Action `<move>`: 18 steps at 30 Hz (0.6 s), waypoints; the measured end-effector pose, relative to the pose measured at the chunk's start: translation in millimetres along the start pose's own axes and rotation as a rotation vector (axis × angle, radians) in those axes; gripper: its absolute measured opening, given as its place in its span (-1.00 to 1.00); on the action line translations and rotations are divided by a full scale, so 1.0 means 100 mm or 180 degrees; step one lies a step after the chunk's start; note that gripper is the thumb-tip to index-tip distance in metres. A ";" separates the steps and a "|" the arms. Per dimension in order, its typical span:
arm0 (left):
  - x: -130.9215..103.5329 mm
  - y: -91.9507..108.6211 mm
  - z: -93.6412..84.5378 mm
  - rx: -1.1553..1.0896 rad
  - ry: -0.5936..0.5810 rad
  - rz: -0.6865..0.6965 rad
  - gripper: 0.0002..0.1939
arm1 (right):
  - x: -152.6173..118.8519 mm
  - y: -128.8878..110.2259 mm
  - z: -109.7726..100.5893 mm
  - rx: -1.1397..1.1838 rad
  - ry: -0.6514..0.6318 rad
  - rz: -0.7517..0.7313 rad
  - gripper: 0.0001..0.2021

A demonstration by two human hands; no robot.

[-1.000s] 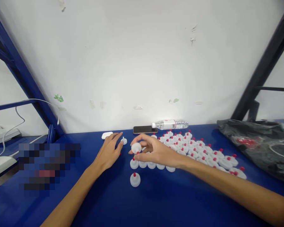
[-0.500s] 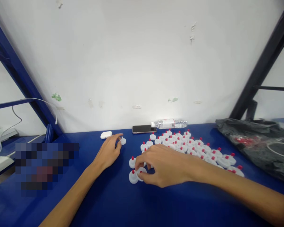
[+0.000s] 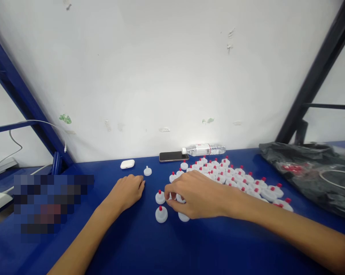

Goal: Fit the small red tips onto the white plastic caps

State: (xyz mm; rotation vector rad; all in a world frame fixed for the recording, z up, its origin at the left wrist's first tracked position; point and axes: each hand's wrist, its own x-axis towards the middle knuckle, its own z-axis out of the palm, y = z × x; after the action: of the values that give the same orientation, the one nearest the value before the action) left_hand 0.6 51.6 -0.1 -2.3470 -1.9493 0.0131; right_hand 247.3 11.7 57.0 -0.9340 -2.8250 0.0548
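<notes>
My left hand [image 3: 129,193] rests palm down on the blue table, its fingers curled together with nothing seen in them. Just beyond it stands a white cap without a red tip [image 3: 147,171]. My right hand [image 3: 197,194] is over the near left part of a group of white caps with red tips [image 3: 220,178]. Its thumb and forefinger are pinched; what lies between them is hidden. Two red-tipped caps, one farther back [image 3: 160,197] and one nearer [image 3: 161,215], stand left of those fingertips. Another white cap [image 3: 184,217] shows partly under the hand.
A white case [image 3: 127,164], a dark phone [image 3: 173,156] and a lying clear bottle [image 3: 205,149] are by the wall. At the right lies a black plastic bag [image 3: 310,187] with red pieces on it. Blue and black frame posts slant at both sides.
My left hand has drawn back from the untipped cap and curled its fingers. The cap under my right fingertips is gone from beside the nearest cap; one now shows farther right, below the hand.
</notes>
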 end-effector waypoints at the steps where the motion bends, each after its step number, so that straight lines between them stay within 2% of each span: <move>1: 0.00 0.00 0.00 0.0055 -0.0008 0.0025 -0.63 | 0.00 0.00 0.00 -0.0004 0.0024 -0.0001 -0.82; 7: 0.01 -0.03 0.03 0.0276 0.0075 0.0108 -0.63 | 0.02 0.03 0.03 -0.0006 0.0139 -0.0068 -0.78; 11: 0.04 0.05 0.06 0.0310 0.0244 0.0135 -0.60 | 0.03 0.03 0.04 -0.0059 0.0157 -0.0039 -0.76; 18: 0.11 0.19 0.14 -0.0195 0.0527 0.0168 -0.70 | 0.02 0.00 0.03 -0.0068 0.0198 0.0004 -0.75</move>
State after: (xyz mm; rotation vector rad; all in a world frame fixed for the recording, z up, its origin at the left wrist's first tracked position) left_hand 19.9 60.5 -15.2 -2.3523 -1.8360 -0.2330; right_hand 245.3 13.4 53.9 -0.9255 -2.7734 -0.0043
